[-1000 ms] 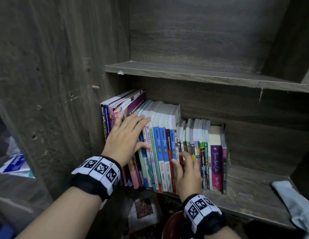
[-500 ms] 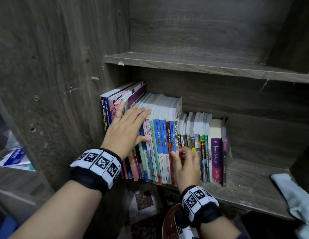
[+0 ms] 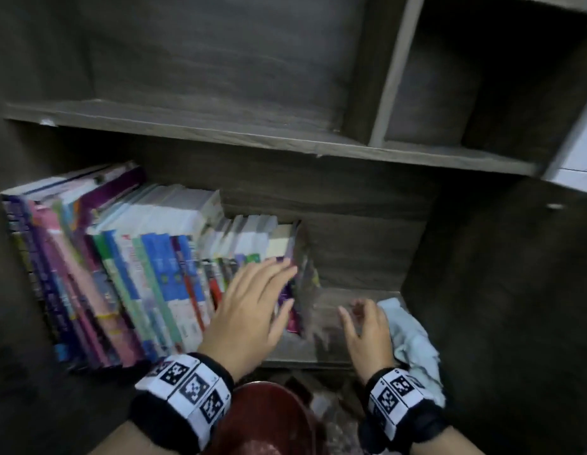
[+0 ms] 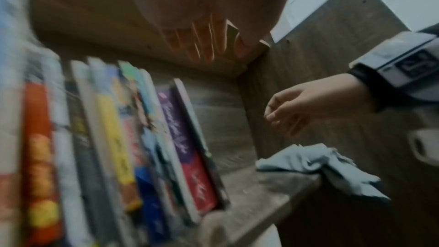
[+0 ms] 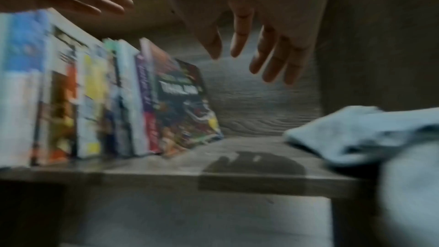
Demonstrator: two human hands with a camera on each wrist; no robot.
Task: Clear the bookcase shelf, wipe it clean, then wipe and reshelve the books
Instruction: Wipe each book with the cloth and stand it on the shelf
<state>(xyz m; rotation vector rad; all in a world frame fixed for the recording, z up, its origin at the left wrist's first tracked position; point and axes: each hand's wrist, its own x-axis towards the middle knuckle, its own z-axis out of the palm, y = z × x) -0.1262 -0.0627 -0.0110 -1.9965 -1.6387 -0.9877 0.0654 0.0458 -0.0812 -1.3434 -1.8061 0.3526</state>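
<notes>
A row of upright books (image 3: 160, 274) fills the left part of the wooden shelf (image 3: 334, 310). The last one, a thin book with a colourful cover (image 5: 185, 104), leans against a purple-spined book (image 4: 180, 134). My left hand (image 3: 269, 290) hovers at the right end of the row with its fingers (image 4: 204, 44) straight, and whether it touches the spines is blurred. Over the bare shelf, my right hand (image 3: 354, 315) is loosely curled and holds nothing. A light blue cloth (image 3: 410, 339) lies crumpled just right of it at the shelf's right end.
An upper shelf board (image 3: 252, 139) runs above the books, with an upright divider (image 3: 393, 70) on it. The bookcase's dark side wall (image 3: 482, 290) closes the shelf on the right. A red round object (image 3: 269, 418) sits below my wrists.
The view has swung right. My left hand slid from the left books to the row's right end. My right hand came off the spines and moved right, beside the cloth.
</notes>
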